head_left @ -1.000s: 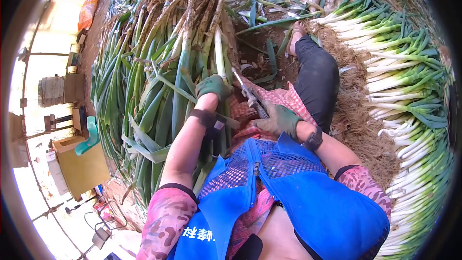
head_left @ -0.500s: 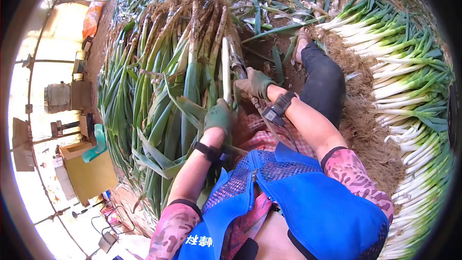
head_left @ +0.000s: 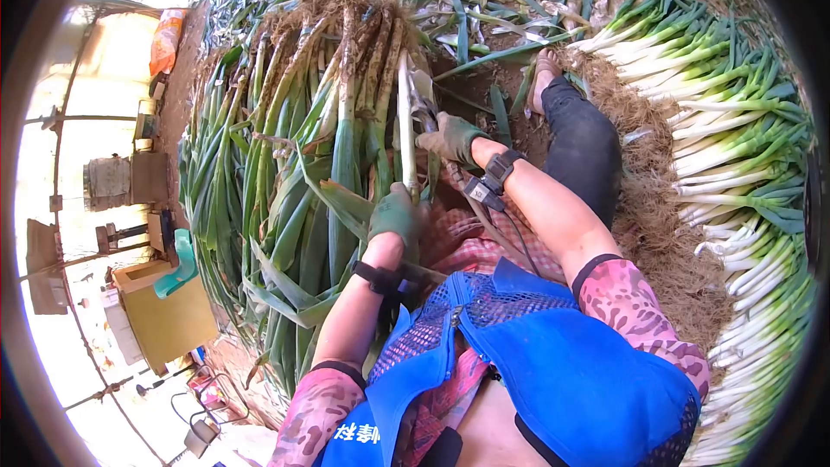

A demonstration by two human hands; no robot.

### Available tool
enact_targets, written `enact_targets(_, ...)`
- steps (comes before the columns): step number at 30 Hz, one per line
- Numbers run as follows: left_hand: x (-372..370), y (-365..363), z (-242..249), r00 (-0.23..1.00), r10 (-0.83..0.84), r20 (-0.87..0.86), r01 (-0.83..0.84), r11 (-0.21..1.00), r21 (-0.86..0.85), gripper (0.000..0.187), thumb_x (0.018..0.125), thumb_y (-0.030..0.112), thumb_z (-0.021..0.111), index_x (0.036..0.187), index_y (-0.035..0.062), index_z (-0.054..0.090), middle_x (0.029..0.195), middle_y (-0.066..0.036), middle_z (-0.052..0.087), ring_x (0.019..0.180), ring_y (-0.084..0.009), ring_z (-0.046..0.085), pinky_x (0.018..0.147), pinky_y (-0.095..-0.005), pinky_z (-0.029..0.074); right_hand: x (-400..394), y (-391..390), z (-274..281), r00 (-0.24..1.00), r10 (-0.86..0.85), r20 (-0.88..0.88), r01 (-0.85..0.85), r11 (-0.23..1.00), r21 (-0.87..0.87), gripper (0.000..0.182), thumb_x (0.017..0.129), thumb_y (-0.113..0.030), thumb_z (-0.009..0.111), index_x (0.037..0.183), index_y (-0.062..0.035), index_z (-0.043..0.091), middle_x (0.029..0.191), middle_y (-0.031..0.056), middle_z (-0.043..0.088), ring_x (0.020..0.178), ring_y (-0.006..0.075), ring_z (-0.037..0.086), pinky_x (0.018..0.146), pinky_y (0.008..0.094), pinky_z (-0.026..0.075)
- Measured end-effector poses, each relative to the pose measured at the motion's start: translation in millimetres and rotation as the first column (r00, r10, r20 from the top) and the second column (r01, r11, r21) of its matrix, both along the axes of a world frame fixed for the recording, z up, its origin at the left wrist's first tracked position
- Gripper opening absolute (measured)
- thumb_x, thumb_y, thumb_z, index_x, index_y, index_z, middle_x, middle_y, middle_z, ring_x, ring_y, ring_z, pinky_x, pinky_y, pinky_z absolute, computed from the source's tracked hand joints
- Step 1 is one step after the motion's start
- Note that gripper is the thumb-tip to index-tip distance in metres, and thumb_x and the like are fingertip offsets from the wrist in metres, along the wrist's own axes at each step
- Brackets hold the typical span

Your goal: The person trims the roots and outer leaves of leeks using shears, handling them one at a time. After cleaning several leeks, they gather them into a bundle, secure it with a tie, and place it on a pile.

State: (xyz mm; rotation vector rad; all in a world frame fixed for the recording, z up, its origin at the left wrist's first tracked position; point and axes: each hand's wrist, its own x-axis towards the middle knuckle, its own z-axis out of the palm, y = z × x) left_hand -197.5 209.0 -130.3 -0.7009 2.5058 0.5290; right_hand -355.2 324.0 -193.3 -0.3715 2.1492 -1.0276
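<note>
My left hand (head_left: pixel 396 214), in a green work glove, is closed around the lower part of a peeled leek (head_left: pixel 405 125) whose white shaft points away from me. My right hand (head_left: pixel 456 138), gloved too, grips a metal blow gun (head_left: pixel 423 112) with a hose (head_left: pixel 488 227) running back toward my lap. The gun's front end lies right beside the leek's white shaft, where a pale loose layer shows. Left of my hands spreads a big pile of unpeeled leeks (head_left: pixel 294 156), their soiled roots at the far end.
Along the right lies a long row of cleaned white leeks (head_left: pixel 692 134), with a mass of roots (head_left: pixel 661 242) on their near side. Stripped leaves (head_left: pixel 484 0) litter the far ground. My bent leg (head_left: pixel 581 147) is between. A yellow box (head_left: pixel 164 316) stands at the left.
My right hand and the blow gun have moved slightly up and left, closer along the leek. The left hand has shifted a little downward, still holding it.
</note>
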Motion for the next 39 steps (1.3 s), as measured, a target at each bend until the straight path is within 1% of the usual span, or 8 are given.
enact_targets(4, 26.7, -42.0, -7.1, 0.976, 0.199, -0.092, -0.144, 0.897, 0.417, 0.041, 0.086, 0.035, 0.065, 0.102, -0.0033, 0.06, 0.079, -0.01, 0.065, 0.07, -0.0174, 0.063, 0.062, -0.0345, 0.051, 28.9, 17.3, 5.7, 0.99, 0.111, 0.09, -0.103, 0.99, -0.096, 0.073, 0.076, -0.049, 0.068, 0.117, 0.0095, 0.055, 0.1, 0.0287, 0.066, 0.095, 0.0363, 0.067, 0.083, 0.0411, 0.051)
enact_targets(9, 41.0, -55.0, 64.0, 0.955, -0.287, -0.071, 0.287, 0.958, -0.009, 0.036, 0.089, 0.036, 0.064, 0.103, 0.004, 0.068, 0.089, -0.013, 0.071, 0.077, -0.0278, 0.069, 0.071, -0.0398, 0.053, 62.8, 28.0, 6.5, 0.987, 0.122, 0.105, -0.115, 0.991, -0.075, 0.075, 0.075, -0.047, 0.069, 0.119, 0.0118, 0.053, 0.106, 0.0321, 0.065, 0.101, 0.0397, 0.065, 0.087, 0.0426, 0.05)
enact_targets(12, -3.1, -63.9, 86.1, 0.941, -0.14, -0.309, 0.071, 0.972, -0.226, 0.04, 0.089, 0.036, 0.064, 0.116, 0.0071, 0.064, 0.105, -0.018, 0.069, 0.098, -0.0342, 0.066, 0.081, -0.0425, 0.052, 64.3, 26.4, -9.9, 0.989, 0.096, 0.111, -0.077, 0.983, -0.165, 0.074, 0.075, -0.047, 0.07, 0.118, 0.0107, 0.053, 0.104, 0.0282, 0.066, 0.097, 0.0369, 0.066, 0.085, 0.0418, 0.05)
enact_targets(15, -55.7, -94.6, 33.3, 0.986, -0.146, -0.084, 0.076, 0.831, -0.552, 0.045, 0.078, 0.034, 0.072, 0.112, 0.0052, 0.065, 0.11, -0.018, 0.068, 0.105, -0.0338, 0.065, 0.091, -0.0431, 0.052, 64.5, 32.7, 6.1, 0.976, 0.117, 0.183, -0.056, 0.95, -0.307, 0.07, 0.077, -0.047, 0.069, 0.12, 0.0057, 0.055, 0.102, 0.0234, 0.066, 0.095, 0.031, 0.065, 0.083, 0.0383, 0.049)
enact_targets(18, -82.3, -91.2, 16.2, 0.989, -0.126, 0.074, 0.146, 0.873, -0.466, 0.047, 0.074, 0.033, 0.074, 0.112, 0.0054, 0.069, 0.111, -0.019, 0.069, 0.107, -0.0323, 0.066, 0.095, -0.0416, 0.051, 79.4, 43.9, 12.5, 0.988, 0.067, 0.138, -0.011, 0.928, -0.372, 0.051, 0.083, -0.034, 0.073, 0.117, 0.0004, 0.056, 0.082, 0.0039, 0.058, 0.073, 0.0111, 0.054, 0.065, 0.0296, 0.046)
enact_targets(26, -50.3, -140.4, 57.4, 0.927, 0.194, -0.322, -0.098, 0.952, 0.291, 0.048, 0.085, 0.037, 0.063, 0.108, -0.0043, 0.067, 0.086, -0.011, 0.069, 0.081, -0.0189, 0.065, 0.075, -0.0358, 0.051, 109.6, 83.2, 67.6, 0.921, 0.114, 0.372, 0.117, 0.831, -0.544, 0.056, 0.086, -0.026, 0.071, 0.134, -0.0051, 0.049, 0.083, -0.002, 0.052, 0.075, 0.0078, 0.049, 0.065, 0.0255, 0.043)
enact_targets(31, -46.5, -145.5, 18.2, 0.889, 0.275, -0.366, -0.169, 0.94, 0.296, 0.051, 0.087, 0.04, 0.06, 0.107, -0.0063, 0.068, 0.094, -0.014, 0.07, 0.087, -0.0216, 0.065, 0.08, -0.0348, 0.049, 119.5, 58.8, 85.1, 0.958, 0.273, 0.089, -0.199, 0.857, -0.475, 0.068, 0.082, -0.032, 0.071, 0.138, -0.0036, 0.044, 0.098, 0.0113, 0.064, 0.087, 0.0194, 0.062, 0.08, 0.0313, 0.048)
enact_targets(39, -61.0, -118.6, 6.9, 0.957, 0.118, -0.264, -0.112, 0.993, 0.037, 0.066, 0.084, 0.055, 0.058, 0.103, -0.0079, 0.068, 0.094, -0.027, 0.069, 0.092, -0.037, 0.067, 0.083, -0.043, 0.049, 114.0, 39.8, 54.2, 0.972, 0.18, 0.151, -0.132, 0.95, -0.283, 0.066, 0.079, -0.048, 0.065, 0.123, -0.0011, 0.05, 0.09, 0.0186, 0.068, 0.088, 0.0325, 0.067, 0.08, 0.0403, 0.05)
